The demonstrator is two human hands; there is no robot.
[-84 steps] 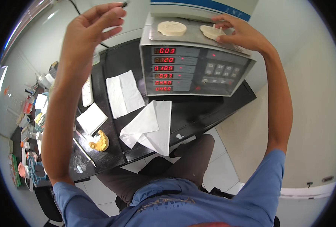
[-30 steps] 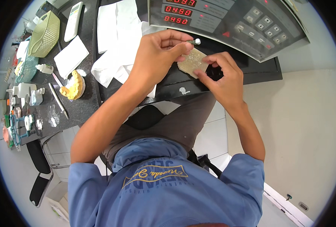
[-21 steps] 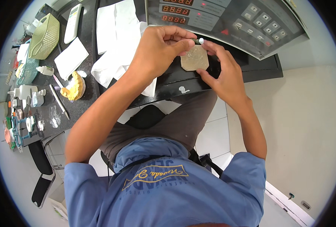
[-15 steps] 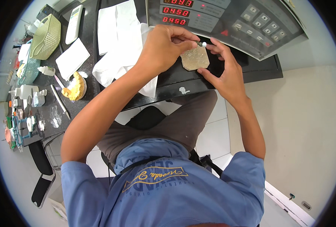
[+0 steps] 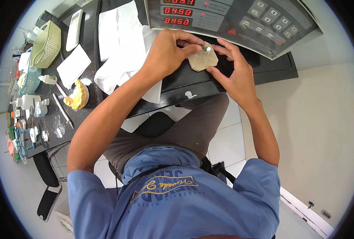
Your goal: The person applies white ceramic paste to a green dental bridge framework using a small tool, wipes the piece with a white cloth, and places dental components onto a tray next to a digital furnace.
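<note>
My left hand (image 5: pixel 167 51) is closed in a pinch over the tray, at a small dark piece with a white, tooth-like tip (image 5: pixel 209 49). How that piece is gripped is partly hidden by the fingers. Beneath it lies a beige honeycomb firing tray (image 5: pixel 203 61), thin and with cut corners, at the black table's edge. My right hand (image 5: pixel 238 71) curves round the tray's right side, fingers apart. Its thumb tip meets the tray's lower right edge, and the other fingertips are beside the white tip.
A grey control panel (image 5: pixel 232 30) with red digits stands just beyond my hands. White cloth (image 5: pixel 123 47) lies left of them. Farther left are a yellow dental model (image 5: pixel 79 95), a white pad (image 5: pixel 74 67), a pen-like tool (image 5: pixel 63 110), a green basket (image 5: pixel 47 46) and small bottles (image 5: pixel 48 79).
The white tip has come down toward the honeycomb tray with my left hand, and now shows against the tray's surface. My right hand stays beside the tray. The whole view has shifted slightly.
</note>
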